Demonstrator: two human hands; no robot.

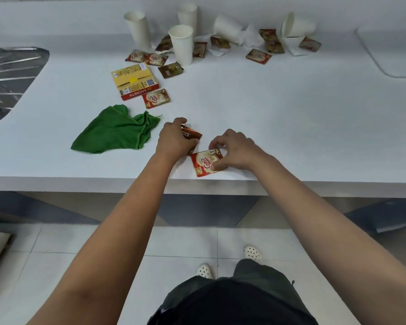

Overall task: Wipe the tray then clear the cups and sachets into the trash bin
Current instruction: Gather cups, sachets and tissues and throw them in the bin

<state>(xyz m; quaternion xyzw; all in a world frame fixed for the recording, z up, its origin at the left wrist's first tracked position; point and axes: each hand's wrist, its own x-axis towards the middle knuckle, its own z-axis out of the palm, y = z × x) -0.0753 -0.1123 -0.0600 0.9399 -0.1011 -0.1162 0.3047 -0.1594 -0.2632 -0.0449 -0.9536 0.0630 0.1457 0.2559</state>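
Pinching red sachet (pixel 206 162) at near counter edge (pixel 80 181): right hand (pixel 234 148) | left hand (pixel 174 139) grips brown sachets (pixel 191 133) | green cloth (pixel 115 132) left | bare counter right

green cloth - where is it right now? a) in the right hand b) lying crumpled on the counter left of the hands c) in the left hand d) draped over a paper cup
b: the green cloth lies crumpled on the white counter, untouched, while the left hand holds a brown sachet and the right hand pinches a Coffee-mate sachet.
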